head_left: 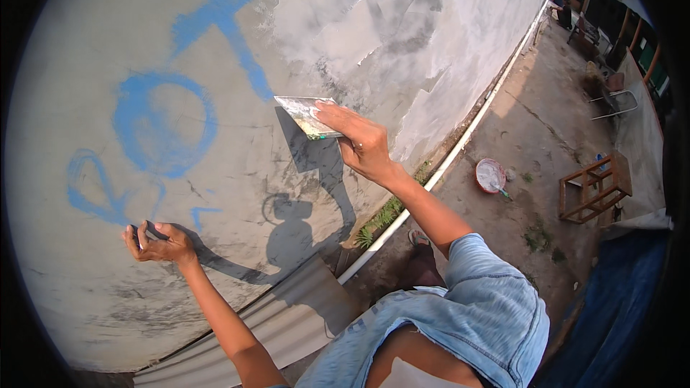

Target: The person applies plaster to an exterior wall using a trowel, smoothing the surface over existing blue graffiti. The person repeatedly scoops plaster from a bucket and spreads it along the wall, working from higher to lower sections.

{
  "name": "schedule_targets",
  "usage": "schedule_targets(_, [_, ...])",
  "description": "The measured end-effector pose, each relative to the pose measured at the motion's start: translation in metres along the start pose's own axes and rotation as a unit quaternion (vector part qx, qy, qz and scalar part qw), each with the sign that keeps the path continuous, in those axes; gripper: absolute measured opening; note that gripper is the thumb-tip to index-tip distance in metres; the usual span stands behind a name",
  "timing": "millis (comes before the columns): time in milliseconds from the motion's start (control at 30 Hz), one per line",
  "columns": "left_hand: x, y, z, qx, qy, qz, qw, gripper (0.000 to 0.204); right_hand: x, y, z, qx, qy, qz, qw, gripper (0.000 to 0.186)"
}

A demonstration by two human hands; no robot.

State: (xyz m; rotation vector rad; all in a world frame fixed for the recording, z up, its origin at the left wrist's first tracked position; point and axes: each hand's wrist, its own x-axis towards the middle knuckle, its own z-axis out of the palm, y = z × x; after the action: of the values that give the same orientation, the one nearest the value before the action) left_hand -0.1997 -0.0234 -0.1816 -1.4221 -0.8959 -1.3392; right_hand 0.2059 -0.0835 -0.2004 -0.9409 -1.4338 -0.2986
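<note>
A flat putty scraper (305,116), smeared with white and yellowish filler, is gripped in my right hand (366,145). Its thin edge is up close to the grey wall (237,144), beside a blue painted stroke; whether it touches cannot be told. Lower on the left, my left hand (162,244) is up by the wall, under the blue marks, with its fingers curled in. Something dark shows between those fingers, too small to make out. Whitish, patchy filler (352,29) covers the wall above and right of the scraper.
A white pipe (445,164) runs along the wall's foot, with small green plants (381,221) beside it. Corrugated sheeting (287,309) leans below my left arm. On the ground stand a red-rimmed basin (490,175) of white filler and a wooden stool (593,187) on its side.
</note>
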Motion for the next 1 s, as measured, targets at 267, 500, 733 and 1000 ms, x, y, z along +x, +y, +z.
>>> schedule_targets(267, [-0.003,0.001,-0.004,-0.005,0.004,-0.008,1.000,0.021,0.083,0.054,-0.026,-0.030,0.210,0.121,0.970,0.038])
schedule_targets(500, [-0.011,0.001,0.005,-0.074,0.020,-0.060,0.995,0.023,0.001,-0.009,0.025,-0.035,-0.026,-0.036,0.998,0.067])
schedule_targets(733, [-0.002,-0.002,-0.007,0.015,-0.010,0.001,1.000,0.024,0.027,0.078,-0.035,-0.028,0.164,0.198,0.966,0.052])
schedule_targets(1000, [-0.004,0.007,-0.005,-0.009,-0.008,-0.015,1.000,0.024,-0.020,0.026,0.036,-0.053,0.112,0.061,0.990,0.069])
